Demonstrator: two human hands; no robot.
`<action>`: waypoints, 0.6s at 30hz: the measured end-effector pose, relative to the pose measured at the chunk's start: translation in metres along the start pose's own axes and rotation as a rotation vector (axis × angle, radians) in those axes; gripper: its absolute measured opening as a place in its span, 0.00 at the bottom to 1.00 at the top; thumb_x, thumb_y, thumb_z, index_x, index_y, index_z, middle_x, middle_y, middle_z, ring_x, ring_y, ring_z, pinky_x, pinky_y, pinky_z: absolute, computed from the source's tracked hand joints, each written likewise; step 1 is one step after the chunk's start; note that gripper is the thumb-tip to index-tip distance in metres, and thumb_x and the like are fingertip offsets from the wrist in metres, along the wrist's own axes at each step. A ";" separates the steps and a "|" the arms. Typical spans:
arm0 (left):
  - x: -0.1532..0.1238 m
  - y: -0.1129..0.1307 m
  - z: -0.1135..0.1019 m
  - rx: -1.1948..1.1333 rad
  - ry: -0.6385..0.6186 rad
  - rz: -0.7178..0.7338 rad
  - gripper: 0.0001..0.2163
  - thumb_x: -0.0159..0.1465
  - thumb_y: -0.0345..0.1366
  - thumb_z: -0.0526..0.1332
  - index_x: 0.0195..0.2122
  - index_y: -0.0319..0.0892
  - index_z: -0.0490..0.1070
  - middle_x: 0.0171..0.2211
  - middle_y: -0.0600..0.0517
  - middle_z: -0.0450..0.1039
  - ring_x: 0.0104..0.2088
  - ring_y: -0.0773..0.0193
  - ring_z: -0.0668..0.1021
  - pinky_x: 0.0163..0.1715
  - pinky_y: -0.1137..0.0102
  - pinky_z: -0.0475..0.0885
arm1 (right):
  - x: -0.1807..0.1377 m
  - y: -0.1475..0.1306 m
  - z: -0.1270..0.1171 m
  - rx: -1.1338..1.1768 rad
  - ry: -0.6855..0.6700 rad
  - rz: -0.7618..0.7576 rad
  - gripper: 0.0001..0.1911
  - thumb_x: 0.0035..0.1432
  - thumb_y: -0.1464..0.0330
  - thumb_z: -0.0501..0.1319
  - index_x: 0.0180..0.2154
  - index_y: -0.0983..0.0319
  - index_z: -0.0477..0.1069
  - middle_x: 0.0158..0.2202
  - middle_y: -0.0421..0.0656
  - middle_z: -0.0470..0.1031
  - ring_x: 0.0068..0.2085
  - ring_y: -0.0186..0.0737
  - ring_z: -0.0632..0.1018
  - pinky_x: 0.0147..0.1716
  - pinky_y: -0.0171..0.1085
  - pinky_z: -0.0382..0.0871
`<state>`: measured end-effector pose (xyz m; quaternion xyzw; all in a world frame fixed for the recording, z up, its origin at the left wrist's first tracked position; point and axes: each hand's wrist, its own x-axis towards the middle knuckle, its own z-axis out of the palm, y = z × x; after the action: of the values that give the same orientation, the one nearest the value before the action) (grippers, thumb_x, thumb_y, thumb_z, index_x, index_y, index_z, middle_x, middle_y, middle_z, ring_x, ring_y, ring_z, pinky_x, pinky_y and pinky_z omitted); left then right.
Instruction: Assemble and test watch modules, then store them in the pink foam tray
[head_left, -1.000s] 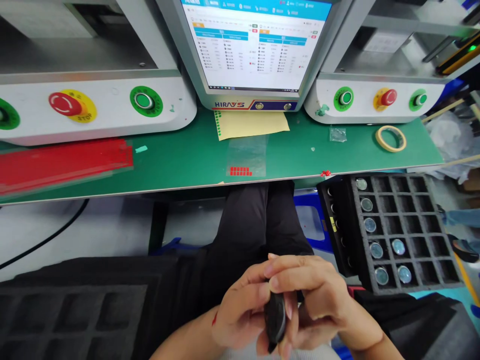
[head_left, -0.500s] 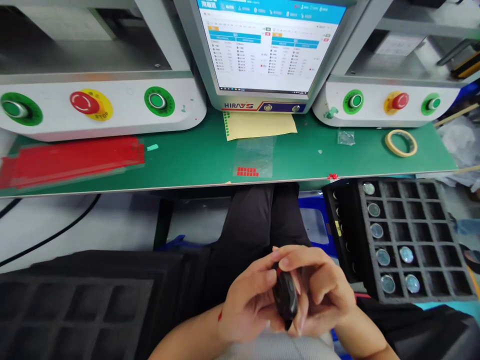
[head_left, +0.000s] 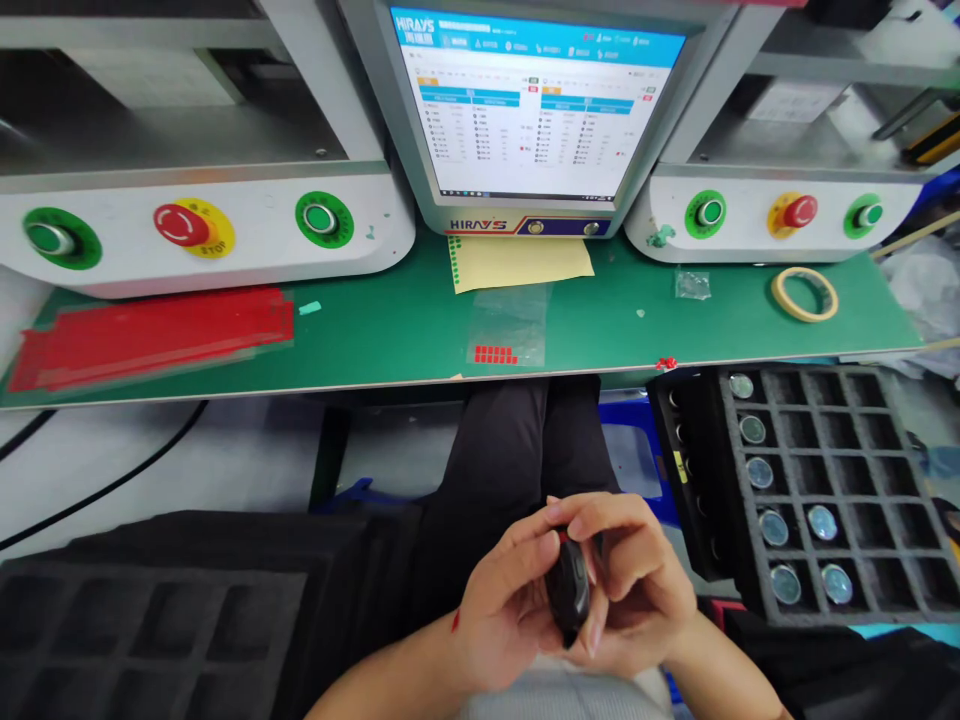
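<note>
Green bench [head_left: 382, 345], lit screen [head_left: 532, 135]; both hands' [head_left: 504, 608] [head_left: 651, 585] fingers [head_left: 529, 562] clamp a black, perhaps plastic piece [head_left: 570, 592].

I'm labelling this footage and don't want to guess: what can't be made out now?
All in the head view:
- Black object: parts covered by the left hand and right hand.
- Screen: smaller text too tiny to read.
- Black tray at left: rest cut off by the left and bottom picture edges.

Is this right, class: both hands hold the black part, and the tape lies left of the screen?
No: the tape lies right of the screen, as the head view shows. The left hand and right hand do hold the black part.
</note>
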<state>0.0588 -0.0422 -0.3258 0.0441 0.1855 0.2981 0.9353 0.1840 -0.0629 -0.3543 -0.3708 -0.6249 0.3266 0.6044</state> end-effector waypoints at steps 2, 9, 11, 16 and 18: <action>0.000 0.000 0.000 0.022 0.026 0.021 0.15 0.61 0.47 0.64 0.32 0.37 0.70 0.19 0.53 0.70 0.17 0.73 0.68 0.16 0.80 0.57 | 0.000 0.001 0.001 0.044 0.004 0.032 0.18 0.52 0.65 0.70 0.42 0.56 0.64 0.41 0.47 0.75 0.47 0.49 0.79 0.45 0.49 0.79; 0.042 0.050 -0.011 0.852 0.256 0.217 0.16 0.64 0.50 0.58 0.37 0.40 0.67 0.22 0.54 0.69 0.16 0.72 0.66 0.15 0.77 0.58 | 0.013 0.015 -0.001 0.166 0.217 0.242 0.22 0.56 0.69 0.68 0.48 0.55 0.61 0.53 0.49 0.67 0.57 0.49 0.74 0.55 0.54 0.71; 0.068 0.083 -0.015 1.411 0.498 0.488 0.13 0.66 0.46 0.54 0.38 0.41 0.69 0.19 0.56 0.67 0.18 0.68 0.70 0.22 0.74 0.66 | 0.015 0.017 -0.007 0.137 0.293 0.315 0.18 0.59 0.70 0.64 0.49 0.55 0.62 0.56 0.49 0.64 0.59 0.49 0.72 0.57 0.54 0.69; 0.120 0.149 -0.028 1.734 0.802 0.669 0.11 0.64 0.37 0.56 0.45 0.42 0.69 0.27 0.51 0.74 0.27 0.57 0.78 0.36 0.64 0.71 | 0.010 0.020 -0.017 0.121 0.294 0.379 0.06 0.62 0.71 0.60 0.41 0.57 0.66 0.49 0.47 0.70 0.50 0.43 0.78 0.47 0.44 0.77; 0.129 0.160 -0.036 1.831 0.907 0.716 0.10 0.62 0.36 0.58 0.44 0.41 0.70 0.33 0.45 0.76 0.36 0.49 0.79 0.42 0.58 0.69 | 0.007 0.021 -0.018 0.118 0.284 0.392 0.03 0.62 0.71 0.61 0.39 0.59 0.67 0.46 0.46 0.72 0.46 0.41 0.79 0.44 0.41 0.77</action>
<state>0.0561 0.1621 -0.3698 0.6630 0.6429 0.2909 0.2502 0.2038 -0.0469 -0.3682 -0.4911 -0.4297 0.4180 0.6321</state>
